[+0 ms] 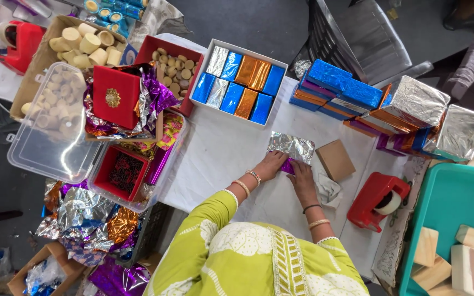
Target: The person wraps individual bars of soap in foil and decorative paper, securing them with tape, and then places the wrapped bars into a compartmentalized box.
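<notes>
Brown box (335, 159) and red tape dispenser (377, 200) right of centre. Left hand (270, 165) and right hand (302, 176) both press flat on silver foil packet (292, 148), its long axis running left-right across bench (226, 153).

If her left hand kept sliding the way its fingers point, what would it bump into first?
The left hand already rests on the crinkled silver foil-wrapped packet; past that, probably the white tray of blue, silver and orange foil boxes, though depth is unclear.

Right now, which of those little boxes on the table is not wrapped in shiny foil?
The plain brown cardboard box, lying alone beside the right hand. The boxes in the white tray all wear blue, silver or orange foil.
</notes>
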